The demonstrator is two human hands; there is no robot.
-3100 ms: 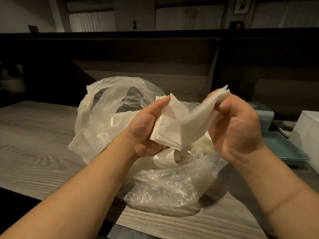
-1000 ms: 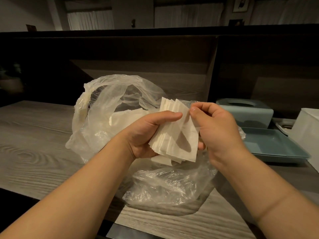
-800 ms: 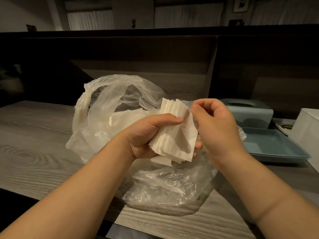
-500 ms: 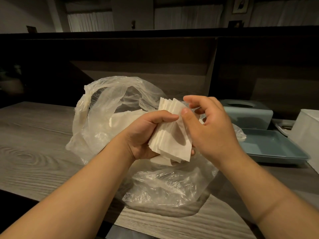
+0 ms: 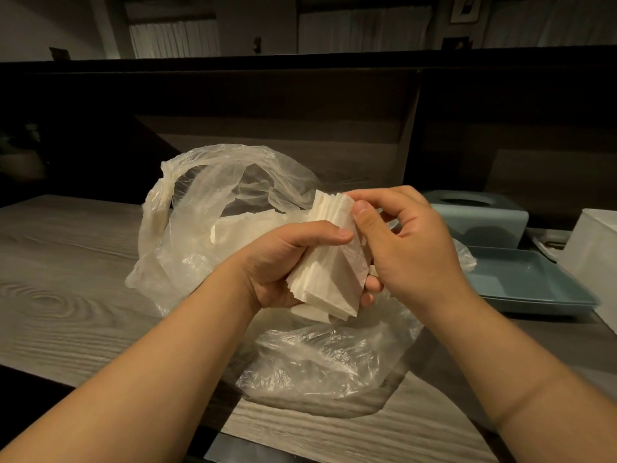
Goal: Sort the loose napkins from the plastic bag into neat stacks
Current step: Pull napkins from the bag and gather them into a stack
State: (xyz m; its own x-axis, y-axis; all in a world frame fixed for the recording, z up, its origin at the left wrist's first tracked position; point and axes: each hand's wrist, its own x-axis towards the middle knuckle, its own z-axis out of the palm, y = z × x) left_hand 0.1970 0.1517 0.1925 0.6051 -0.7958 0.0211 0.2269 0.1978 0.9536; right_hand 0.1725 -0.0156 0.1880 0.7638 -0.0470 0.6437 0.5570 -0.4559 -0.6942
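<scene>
Both hands (image 5: 337, 259) around a napkin stack (image 5: 329, 262), left gripping, right pinching, its back hidden.

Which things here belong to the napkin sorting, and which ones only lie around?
Part of the job:
napkin stack, held by the left hand, pinched at its top by the right hand
plastic bag

Only lying around:
blue tray
blue tissue box
white box

A fanned stack of cream napkins (image 5: 329, 262) stands tilted above the bag (image 5: 300, 369), edges stepped. The clear, crumpled bag lies open on the table, more napkins showing pale through its film.
</scene>
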